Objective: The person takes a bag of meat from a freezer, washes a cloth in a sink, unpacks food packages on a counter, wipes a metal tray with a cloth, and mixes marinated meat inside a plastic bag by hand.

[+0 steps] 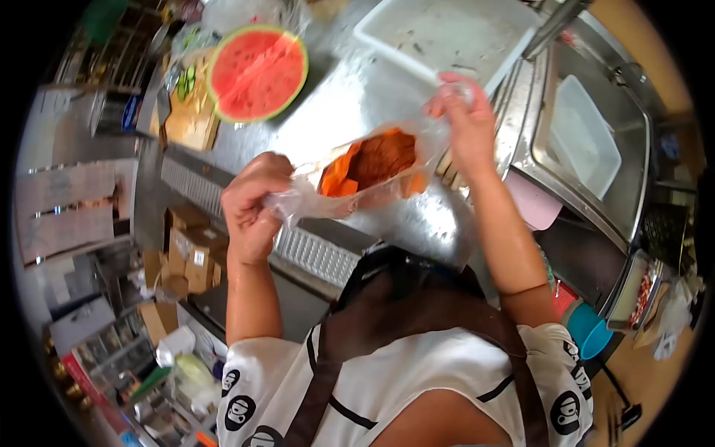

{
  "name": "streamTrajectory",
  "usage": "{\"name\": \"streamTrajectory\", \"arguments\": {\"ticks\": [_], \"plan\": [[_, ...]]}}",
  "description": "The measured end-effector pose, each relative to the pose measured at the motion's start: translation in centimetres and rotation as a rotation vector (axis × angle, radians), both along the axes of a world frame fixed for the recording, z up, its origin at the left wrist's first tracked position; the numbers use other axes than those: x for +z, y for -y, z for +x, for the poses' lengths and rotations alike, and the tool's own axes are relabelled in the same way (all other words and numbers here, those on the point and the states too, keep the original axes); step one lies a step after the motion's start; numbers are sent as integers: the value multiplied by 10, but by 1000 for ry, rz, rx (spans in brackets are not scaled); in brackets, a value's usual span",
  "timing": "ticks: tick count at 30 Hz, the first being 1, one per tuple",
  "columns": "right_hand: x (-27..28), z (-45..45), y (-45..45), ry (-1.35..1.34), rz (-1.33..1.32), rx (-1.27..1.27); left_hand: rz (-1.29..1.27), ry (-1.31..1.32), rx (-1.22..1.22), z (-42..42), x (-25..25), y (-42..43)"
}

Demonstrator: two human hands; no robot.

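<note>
A clear plastic bag [339, 206] is stretched between my two hands above the steel counter. Inside it lie orange pieces and a mass of reddish-brown powder or paste [387, 158]; which of the two I cannot tell. My left hand [257, 197] is closed around the bag's left end. At the other end, my right hand [463, 112] pinches the gathered plastic between closed fingers. Beyond the bag sits a halved watermelon [258, 73], its red cut face turned up.
A white tray [447, 37] stands at the back right, beside a steel sink [544, 127] with a pale tub [585, 134] in it. Behind the watermelon is a wooden cutting board [192, 123] with green slices. Cardboard boxes [195, 257] stand lower left.
</note>
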State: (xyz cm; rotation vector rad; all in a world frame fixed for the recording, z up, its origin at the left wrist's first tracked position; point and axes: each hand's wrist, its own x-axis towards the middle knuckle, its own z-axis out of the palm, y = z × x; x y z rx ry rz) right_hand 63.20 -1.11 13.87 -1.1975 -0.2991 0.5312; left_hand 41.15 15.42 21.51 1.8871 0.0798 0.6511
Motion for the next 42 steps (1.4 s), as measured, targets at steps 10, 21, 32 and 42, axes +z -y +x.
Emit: {"name": "streamTrajectory", "arguments": {"ticks": [10, 21, 32, 42], "plan": [[24, -52, 16, 1114, 44, 628, 227, -149, -262, -1, 14, 73], [-18, -48, 50, 819, -1208, 1147, 677, -1374, 136, 5, -102, 57], [-64, -47, 69, -210, -96, 584, 224, -598, -99, -7, -94, 24], [-42, -104, 61, 770, -889, -127, -38, -678, 159, -26, -150, 16]]}}
